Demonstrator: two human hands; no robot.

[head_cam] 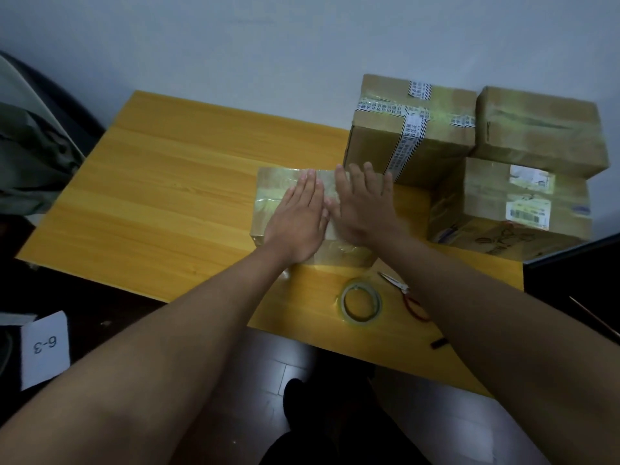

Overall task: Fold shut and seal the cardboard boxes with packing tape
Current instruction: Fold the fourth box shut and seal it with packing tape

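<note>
Both hands flat, fingers straight, holding nothing: left hand [297, 219] and right hand [364, 206] pressing on taped box [271, 193]. Nearer, on yellow wooden table [167, 182], tape roll [360, 303] and scissors [407, 297]. Dark floor [261, 370] below. Farther right, stacked boxes [469, 156] against pale wall [235, 45].

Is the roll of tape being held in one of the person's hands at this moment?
No, the tape roll lies on the table while the left hand and right hand press flat on the small box.
</note>
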